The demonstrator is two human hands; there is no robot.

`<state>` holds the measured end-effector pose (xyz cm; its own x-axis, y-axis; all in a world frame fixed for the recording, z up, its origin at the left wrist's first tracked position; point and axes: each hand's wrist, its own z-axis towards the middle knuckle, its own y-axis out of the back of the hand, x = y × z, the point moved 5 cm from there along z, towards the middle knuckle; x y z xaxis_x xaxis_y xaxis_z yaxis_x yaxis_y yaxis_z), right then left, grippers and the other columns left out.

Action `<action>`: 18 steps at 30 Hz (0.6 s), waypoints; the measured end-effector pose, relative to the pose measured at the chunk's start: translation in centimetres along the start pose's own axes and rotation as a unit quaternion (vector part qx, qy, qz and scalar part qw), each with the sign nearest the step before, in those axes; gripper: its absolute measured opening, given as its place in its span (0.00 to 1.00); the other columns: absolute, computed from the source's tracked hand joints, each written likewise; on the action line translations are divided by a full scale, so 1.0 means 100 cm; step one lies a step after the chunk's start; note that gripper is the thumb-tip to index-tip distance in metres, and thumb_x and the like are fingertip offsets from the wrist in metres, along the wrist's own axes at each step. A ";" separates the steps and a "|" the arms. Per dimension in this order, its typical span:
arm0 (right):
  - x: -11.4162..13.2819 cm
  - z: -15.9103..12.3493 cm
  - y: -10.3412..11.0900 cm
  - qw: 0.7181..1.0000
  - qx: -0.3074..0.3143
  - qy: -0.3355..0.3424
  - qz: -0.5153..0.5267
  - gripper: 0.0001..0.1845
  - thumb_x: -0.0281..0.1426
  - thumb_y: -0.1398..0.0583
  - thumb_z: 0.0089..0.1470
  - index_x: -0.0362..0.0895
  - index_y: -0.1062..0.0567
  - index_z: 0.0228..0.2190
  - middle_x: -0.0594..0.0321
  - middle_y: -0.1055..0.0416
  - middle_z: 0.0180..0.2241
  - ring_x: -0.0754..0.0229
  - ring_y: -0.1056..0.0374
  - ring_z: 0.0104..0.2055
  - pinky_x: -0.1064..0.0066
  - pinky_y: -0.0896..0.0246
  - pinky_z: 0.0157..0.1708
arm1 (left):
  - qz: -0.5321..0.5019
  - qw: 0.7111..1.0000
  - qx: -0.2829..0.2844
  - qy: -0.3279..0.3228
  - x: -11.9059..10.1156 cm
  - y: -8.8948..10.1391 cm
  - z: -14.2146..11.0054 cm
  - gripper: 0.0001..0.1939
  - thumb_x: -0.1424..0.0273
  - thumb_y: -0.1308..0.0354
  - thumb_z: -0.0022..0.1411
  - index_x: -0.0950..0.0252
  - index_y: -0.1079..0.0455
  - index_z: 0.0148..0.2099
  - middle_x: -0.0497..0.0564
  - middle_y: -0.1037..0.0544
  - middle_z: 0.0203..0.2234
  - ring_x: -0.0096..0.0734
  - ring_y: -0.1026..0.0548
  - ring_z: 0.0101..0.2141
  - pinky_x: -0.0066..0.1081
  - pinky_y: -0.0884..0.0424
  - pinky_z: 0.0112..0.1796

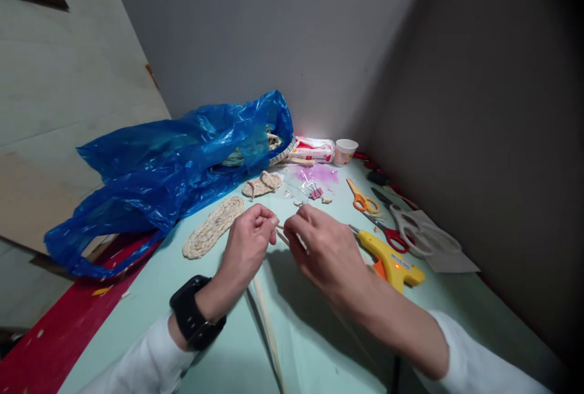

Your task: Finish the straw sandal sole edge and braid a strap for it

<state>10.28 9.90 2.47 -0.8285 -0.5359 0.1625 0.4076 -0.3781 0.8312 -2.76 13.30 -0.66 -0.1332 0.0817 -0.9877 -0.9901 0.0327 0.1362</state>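
Over the middle of the table, my left hand [249, 242] pinches a thin pale plant-fibre strand [280, 227] between thumb and forefinger. Close beside it, my right hand [322, 245] is closed on the same strand, its fingertips partly hidden behind the hand. A long flat pale strip [267, 324] trails from under my left hand toward the table's front edge. Left of my left hand lies an oval braided sole [213, 227]. Beyond it rests a small braided slipper [262, 185] with a strap.
A blue plastic bag [182, 157] with braided material inside fills the back left. A yellow glue gun [392, 260], orange scissors [361, 197], red-handled scissors [392, 237] and large white-handled shears [424, 230] lie right. Pink binder clips [316, 192], a paper cup [345, 152] and a packet [314, 149] sit behind.
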 end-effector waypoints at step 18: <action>0.003 0.004 0.007 0.987 0.016 -0.044 0.154 0.12 0.36 0.45 0.63 0.41 0.26 0.39 0.53 0.27 0.37 0.53 0.32 0.38 0.62 0.39 0.39 | -0.115 0.993 0.017 0.016 0.001 -0.005 -0.002 0.09 0.64 0.41 0.60 0.63 0.35 0.36 0.41 0.32 0.22 0.21 0.35 0.21 0.21 0.41 0.23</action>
<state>10.17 9.70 3.34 -0.6984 -0.5534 0.4539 0.6335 -0.1827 0.7519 -2.27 13.10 -0.84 0.0935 0.0370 -0.9949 -0.9926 0.0809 -0.0903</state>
